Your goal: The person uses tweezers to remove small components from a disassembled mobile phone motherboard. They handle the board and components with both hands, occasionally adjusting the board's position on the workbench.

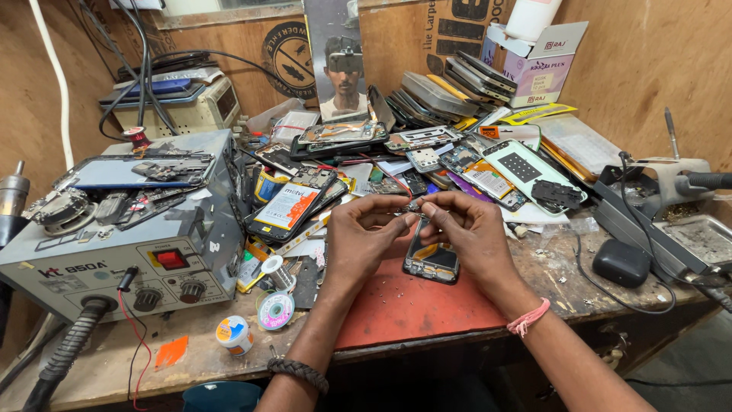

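Observation:
My left hand (pixel 366 236) and my right hand (pixel 469 229) meet above a red work mat (pixel 412 309), fingertips pinched together on a small dark phone part (pixel 415 207). Just below the fingers an opened phone frame (pixel 432 261) lies on the mat, partly hidden by my right hand. A braided band sits on my left wrist and a pink band on my right wrist.
A grey hot-air rework station (pixel 130 244) stands at the left, with solder spools (pixel 274 309) and a small round tin (pixel 232 334) near it. Several dismantled phones and batteries (pixel 427 152) pile behind my hands. A soldering stand and metal tray (pixel 690 233) sit right, beside a black case (pixel 621 262).

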